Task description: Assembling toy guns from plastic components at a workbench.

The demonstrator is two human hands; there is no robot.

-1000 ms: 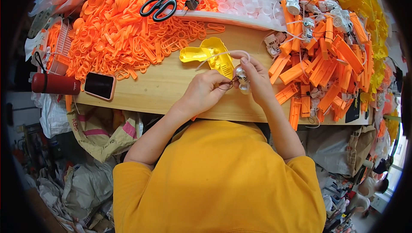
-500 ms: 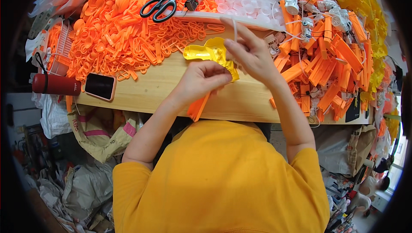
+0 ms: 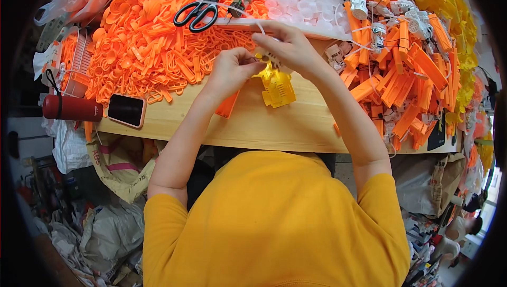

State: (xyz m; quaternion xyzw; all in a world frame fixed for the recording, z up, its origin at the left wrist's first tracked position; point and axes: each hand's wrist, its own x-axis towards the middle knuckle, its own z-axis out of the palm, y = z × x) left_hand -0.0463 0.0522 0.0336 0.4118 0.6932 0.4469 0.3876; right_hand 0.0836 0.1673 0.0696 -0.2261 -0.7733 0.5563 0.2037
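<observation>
In front of me, above the bench, both my hands are close together around a yellow plastic shell [image 3: 278,90] with moulded slots. My left hand [image 3: 231,71] is closed, thumb and fingertips pinched at the shell's upper left edge. From under that hand a long orange plastic piece [image 3: 227,106] sticks out, its upper end hidden by the palm. My right hand [image 3: 291,50] curls over the shell's top, with a thin white strip [image 3: 261,29] showing between its fingers. A small whitish part [image 3: 273,61] is partly visible between the hands; its exact kind is hard to make out.
Loose orange parts [image 3: 142,39] are heaped at left, white caps [image 3: 306,2] at the back. Orange pieces with white motor units [image 3: 406,81] pile up at right. Scissors [image 3: 196,15], a phone [image 3: 127,110] and a red flask [image 3: 72,108] lie around the bench [image 3: 222,134].
Both hands have moved away from me, the left also slightly leftward. The yellow shell has turned and now hangs below the fingers. The orange piece has shifted with my left hand.
</observation>
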